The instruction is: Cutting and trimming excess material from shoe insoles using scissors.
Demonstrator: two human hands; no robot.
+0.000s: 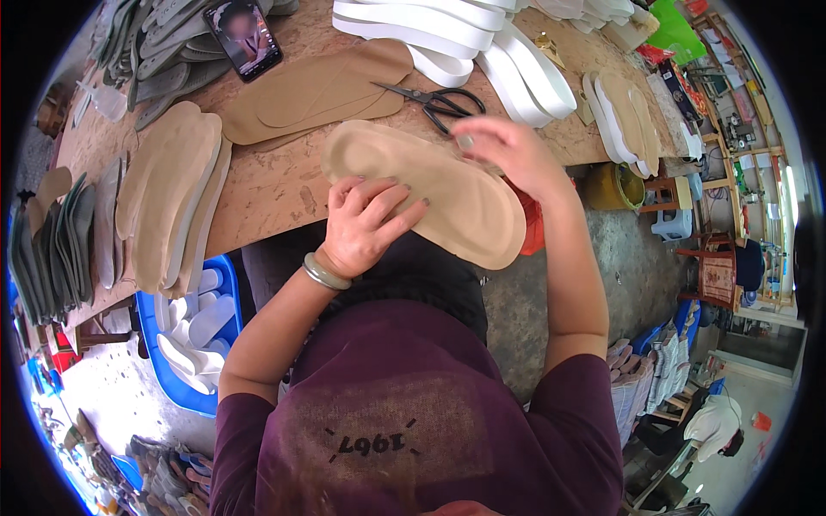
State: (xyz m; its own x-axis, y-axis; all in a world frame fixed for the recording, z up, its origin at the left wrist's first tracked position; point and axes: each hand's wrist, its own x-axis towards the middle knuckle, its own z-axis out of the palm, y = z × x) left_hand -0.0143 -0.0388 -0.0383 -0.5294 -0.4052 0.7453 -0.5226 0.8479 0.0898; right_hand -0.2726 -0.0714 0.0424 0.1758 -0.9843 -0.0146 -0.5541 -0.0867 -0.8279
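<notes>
A tan-covered shoe sole [456, 202] lies at a slant in front of me, partly past the table's near edge. My left hand [366, 215] holds it, with spread fingers pressed on its upper face near the left end; a pale bangle circles that wrist. Over the sole's far right edge is my right hand [512, 155], its fingers bent and smeared by motion. Whether it grips anything there cannot be made out. Just beyond the sole rest black-handled scissors [443, 103], their blades over flat tan sheet pieces [314, 90].
Tan-covered soles [163, 198] are stacked at the left, beside grey soles [73, 232]. White soles [525, 73] fill the far side, near a phone [243, 39]. A blue basket [185, 400] holds white pieces below the table [258, 198]. Another person [714, 426] sits far right.
</notes>
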